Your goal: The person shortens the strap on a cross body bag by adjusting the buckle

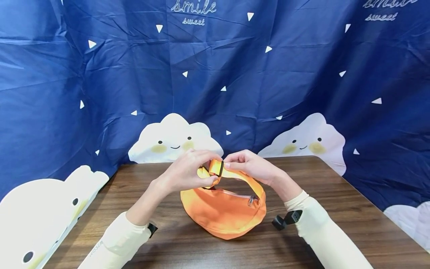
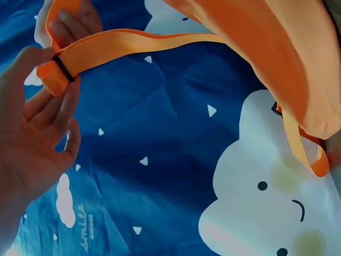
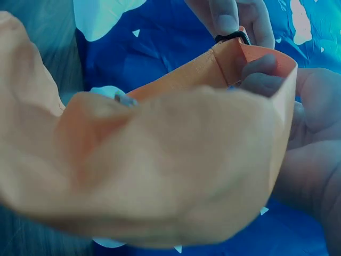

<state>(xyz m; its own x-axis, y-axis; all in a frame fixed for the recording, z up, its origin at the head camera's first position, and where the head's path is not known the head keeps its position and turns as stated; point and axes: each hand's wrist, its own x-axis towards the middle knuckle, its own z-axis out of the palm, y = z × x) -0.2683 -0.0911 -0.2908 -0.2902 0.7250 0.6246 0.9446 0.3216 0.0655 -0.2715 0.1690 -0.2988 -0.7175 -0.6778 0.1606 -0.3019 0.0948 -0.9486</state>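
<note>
An orange waist bag (image 1: 223,213) stands on the table below both hands, its strap (image 1: 250,180) looped up above it. My left hand (image 1: 188,172) pinches the strap beside a black slider buckle (image 1: 220,169), thumb below and fingers above. In the left wrist view, the thumb and fingertips are right at the slider (image 2: 64,68), where the webbing folds through. My right hand (image 1: 252,166) grips the strap just right of the slider. Part of that hand is behind the webbing in the right wrist view. A zipper pull (image 1: 251,201) hangs at the bag's upper right.
The brown wooden table (image 1: 147,231) extends around the bag. Behind it hangs a blue curtain (image 1: 215,74) printed with white clouds and triangles. Black straps with small devices (image 1: 285,219) are on both wrists, over cream sleeves (image 1: 322,228).
</note>
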